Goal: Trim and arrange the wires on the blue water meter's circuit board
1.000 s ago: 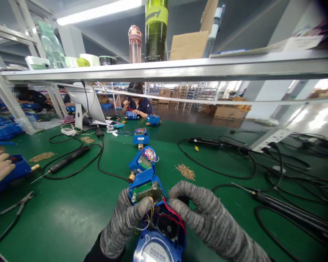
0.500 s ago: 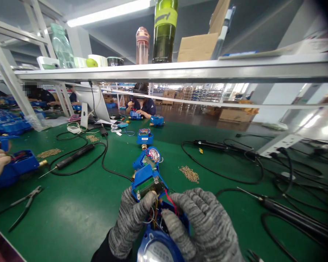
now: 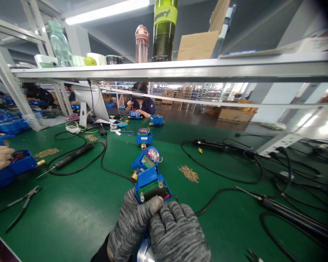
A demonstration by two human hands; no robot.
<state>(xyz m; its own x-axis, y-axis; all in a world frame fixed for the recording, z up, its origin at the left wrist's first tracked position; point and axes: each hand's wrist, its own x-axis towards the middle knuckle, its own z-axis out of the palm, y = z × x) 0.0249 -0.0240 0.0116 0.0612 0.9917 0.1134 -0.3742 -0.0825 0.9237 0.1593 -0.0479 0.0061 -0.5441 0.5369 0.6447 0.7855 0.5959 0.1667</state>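
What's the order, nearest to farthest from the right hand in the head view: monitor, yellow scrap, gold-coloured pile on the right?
From the right hand:
1. Gold-coloured pile, just beyond it.
2. Yellow scrap, behind the pile, slightly right.
3. Monitor, far back, left.

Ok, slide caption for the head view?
Left hand holding an open blue meter, right hand over it, pliers at left.

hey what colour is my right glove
The right glove is mottled dark and light grey; it shows best in the head view, the only one.
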